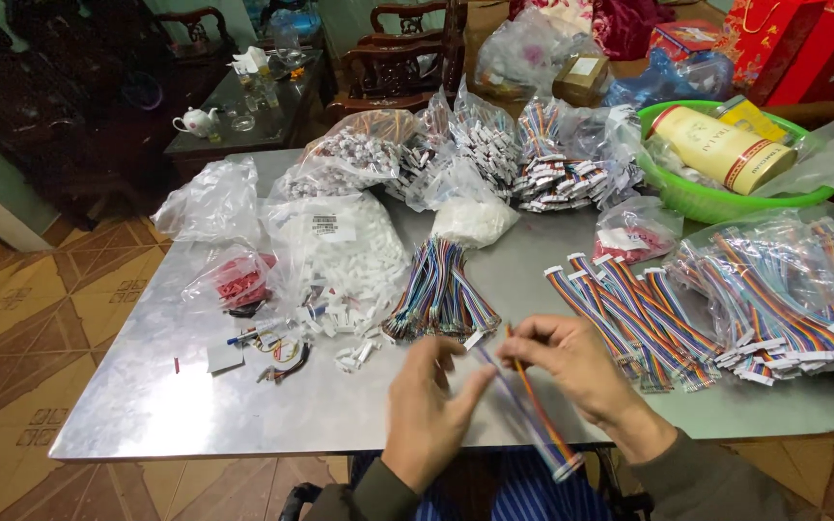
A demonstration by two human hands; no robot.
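Observation:
My right hand (571, 369) pinches a flat rainbow ribbon cable (536, 417) near its far end. The cable runs back toward me and ends in a white connector past the table's front edge. My left hand (430, 409) is beside it, fingers spread, touching the cable close to a small white connector (474, 340) at the far end. A loose bundle of multicoloured wires (439, 289) lies just beyond both hands on the metal table (147, 405).
Finished ribbon cables (629, 318) are stacked to the right, with more in a clear bag (793, 289). A bag of white connectors (340, 251), a bag of red parts (238, 280), several cable bags at the back and a green basket (697, 198) ring the table.

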